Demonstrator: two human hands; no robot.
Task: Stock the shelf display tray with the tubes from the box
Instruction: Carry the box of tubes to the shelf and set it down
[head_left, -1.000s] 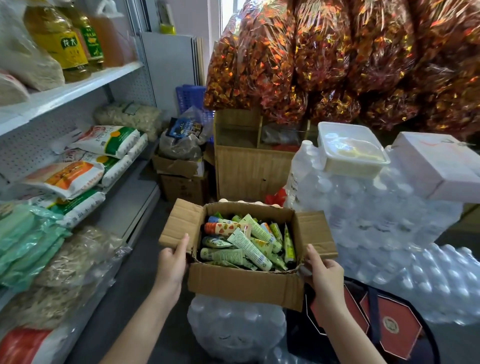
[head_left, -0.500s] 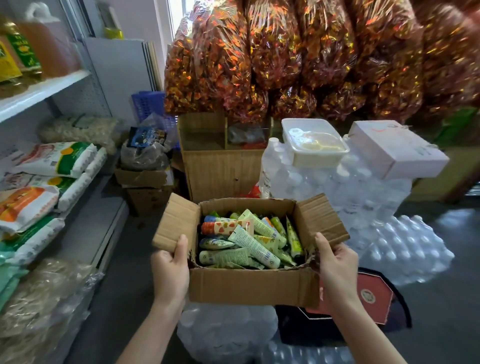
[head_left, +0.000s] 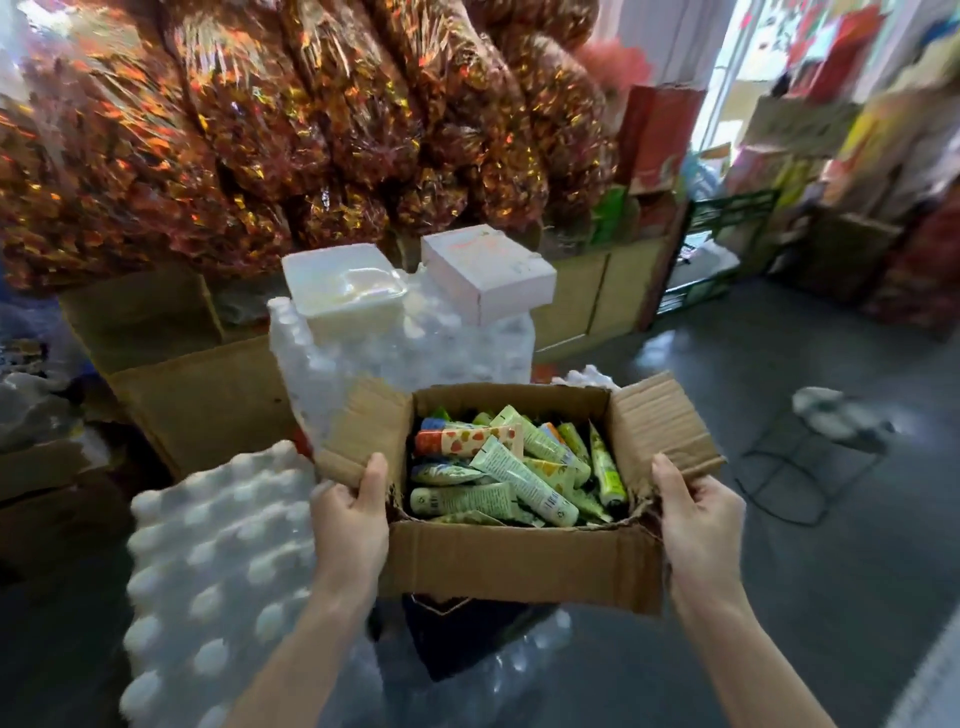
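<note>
Left grip (head_left: 350, 519) and right grip (head_left: 701, 519) are clamping opposite walls of the box (head_left: 519, 561), held aloft; tubes (head_left: 519, 473) are lying loose inside. Advisable: keeping it level, thumbs hooked over rims; tray unseen.

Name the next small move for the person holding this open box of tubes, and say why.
Probably carry the box to the display tray, which is not in view here, and set it down there. The left hand and the right hand each grip a side of the box, so neither is free to lift the tubes lying inside.
</note>
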